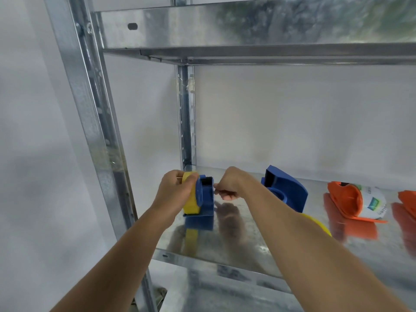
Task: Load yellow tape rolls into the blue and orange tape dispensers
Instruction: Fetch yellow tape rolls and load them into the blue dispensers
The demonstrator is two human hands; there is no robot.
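Note:
A blue tape dispenser [207, 197] stands near the left end of the metal shelf [258, 244], with a yellow tape roll [190, 206] on its hub. My left hand [175, 192] grips the roll and the dispenser's round blue hub from the left. My right hand [229, 183] is pinched shut at the dispenser's front; whether it holds the tape end is too small to tell. A second blue dispenser [286, 190] lies on its side behind my right forearm. An orange dispenser [346, 199] with a white labelled roll lies further right. Another yellow roll [319, 224] peeks from under my right forearm.
Part of another orange dispenser [408, 201] shows at the right edge. A steel upright [96, 122] stands close on the left, a rear upright [186, 113] in the corner, and an upper shelf [247, 30] overhead. A white wall closes the back.

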